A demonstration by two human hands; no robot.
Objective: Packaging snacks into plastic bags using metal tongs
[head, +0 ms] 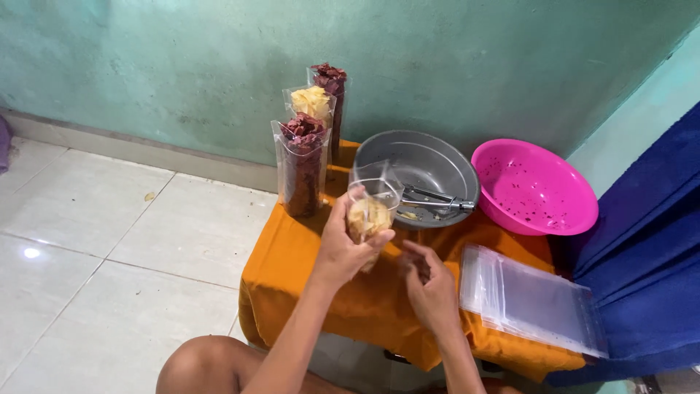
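Note:
My left hand [344,248] grips a clear plastic pouch [372,208] part-filled with yellow chips, held upright above the orange-covered table [292,255]. Its mouth stands open toward the grey metal basin [423,164]. My right hand [430,288] hovers just to the right of the pouch, below it, with the fingers curled inward; I cannot tell whether it holds anything. Metal tongs [437,201] lie inside the basin with a few chip crumbs.
Three filled pouches stand in a row at the table's back left: dark red chips [302,171], yellow chips [312,103], dark red chips [332,84]. A pink plastic basin [536,186] sits at right. A stack of flat clear bags [529,299] lies front right. Blue cloth [642,248] hangs beside it.

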